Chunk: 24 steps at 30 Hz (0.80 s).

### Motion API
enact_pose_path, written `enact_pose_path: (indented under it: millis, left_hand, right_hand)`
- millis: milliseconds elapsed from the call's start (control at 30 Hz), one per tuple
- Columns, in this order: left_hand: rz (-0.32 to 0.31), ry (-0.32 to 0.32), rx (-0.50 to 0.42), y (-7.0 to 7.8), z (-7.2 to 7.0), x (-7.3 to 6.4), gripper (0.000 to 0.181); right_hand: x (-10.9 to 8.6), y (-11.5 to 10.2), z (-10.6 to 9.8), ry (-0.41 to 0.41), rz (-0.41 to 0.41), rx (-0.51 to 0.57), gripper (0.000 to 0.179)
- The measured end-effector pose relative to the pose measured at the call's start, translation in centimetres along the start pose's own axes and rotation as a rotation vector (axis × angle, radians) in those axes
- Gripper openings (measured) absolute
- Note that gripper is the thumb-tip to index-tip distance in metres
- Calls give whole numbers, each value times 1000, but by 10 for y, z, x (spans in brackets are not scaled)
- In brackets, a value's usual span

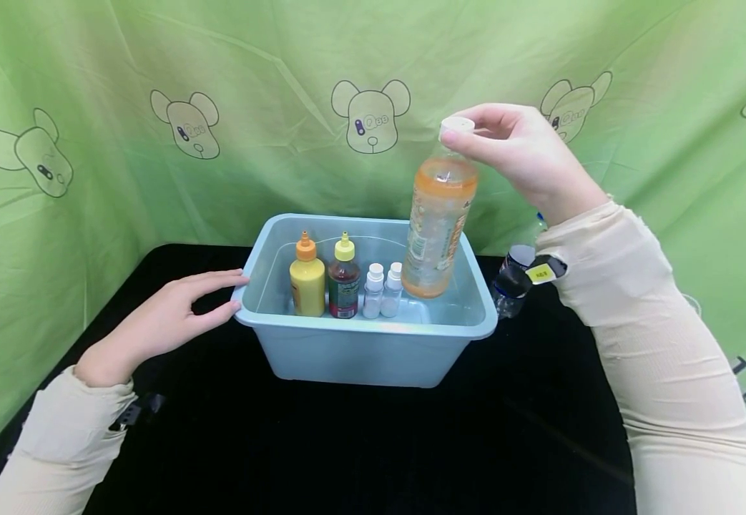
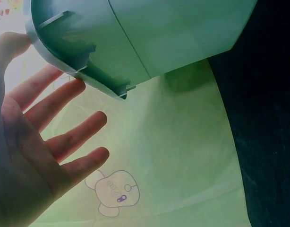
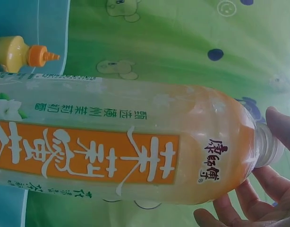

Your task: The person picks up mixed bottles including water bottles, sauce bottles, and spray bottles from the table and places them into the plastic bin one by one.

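Note:
My right hand (image 1: 517, 146) pinches the white cap of a large orange-labelled drink bottle (image 1: 440, 222). The bottle hangs slightly tilted, its base inside the right part of a blue plastic tub (image 1: 373, 350); whether it touches the floor of the tub I cannot tell. In the right wrist view the drink bottle (image 3: 135, 142) fills the middle, with fingers around its neck. My left hand (image 1: 169, 315) touches the tub's left rim, fingers extended; the left wrist view shows this hand (image 2: 46, 127) spread at the rim (image 2: 50, 56).
Inside the tub stand a yellow squeeze bottle (image 1: 308, 286), a dark red bottle with a yellow tip (image 1: 344, 290) and two small white-capped bottles (image 1: 373, 295). Right of the tub is a clear bottle with a dark label (image 1: 508, 304). A green cloth (image 1: 270, 143) hangs behind the black table (image 1: 347, 450).

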<state>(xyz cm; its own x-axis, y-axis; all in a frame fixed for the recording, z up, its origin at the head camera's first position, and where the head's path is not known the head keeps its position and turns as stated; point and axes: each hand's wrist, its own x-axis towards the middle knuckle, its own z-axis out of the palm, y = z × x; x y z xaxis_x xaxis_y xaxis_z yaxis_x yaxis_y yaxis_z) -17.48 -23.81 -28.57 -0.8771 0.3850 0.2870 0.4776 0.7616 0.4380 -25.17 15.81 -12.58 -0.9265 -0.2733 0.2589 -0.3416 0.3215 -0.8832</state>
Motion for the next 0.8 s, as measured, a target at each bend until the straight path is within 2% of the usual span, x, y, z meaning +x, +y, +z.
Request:
enact_pose_path:
  millis: [800]
  left_hand:
    - [0,6,-11,2,-1,-1,41]
  right_hand:
    - [13,13,25,-56,17,-49,22]
